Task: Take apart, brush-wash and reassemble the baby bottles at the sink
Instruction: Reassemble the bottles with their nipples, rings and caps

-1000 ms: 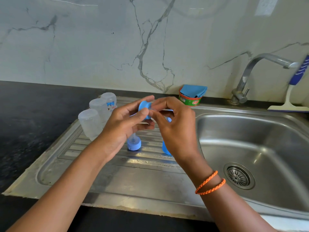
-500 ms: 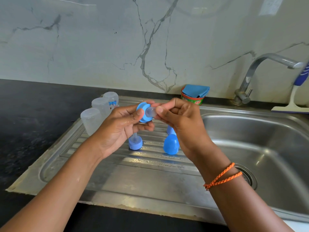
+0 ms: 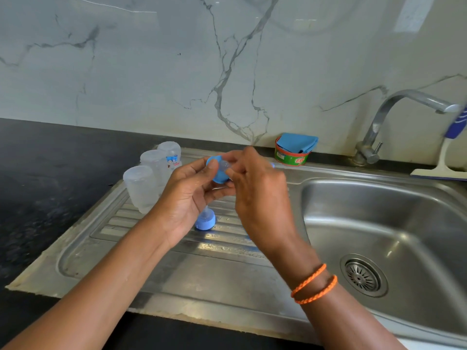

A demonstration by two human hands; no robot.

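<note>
Over the drainboard (image 3: 161, 269), both hands are up on one part: left hand (image 3: 188, 198) curls around a blue ring (image 3: 219, 176), thumb on its rim; right hand (image 3: 257, 195) pinches the clear teat (image 3: 224, 164) at the ring's centre. Looks like seating the teat in the ring, so reassembly stage, my read. To do it well: hold the ring square, pull the teat straight through by its tip, then work around the edge until the flange sits flush all the way; a half-seated lip would leak. Wet silicone is slippery, so pinch low on the tip, not at the very end. Another ring with teat (image 3: 205, 221) stands on the ribs just below the hands, apparently done. Three clear bottles (image 3: 141, 188) stand inverted in a row at the board's left edge, waiting for tops. Basin (image 3: 379, 223) to the right, tap (image 3: 394, 109) off. Soap tub (image 3: 293, 154) with blue cloth sits at the back.
</note>
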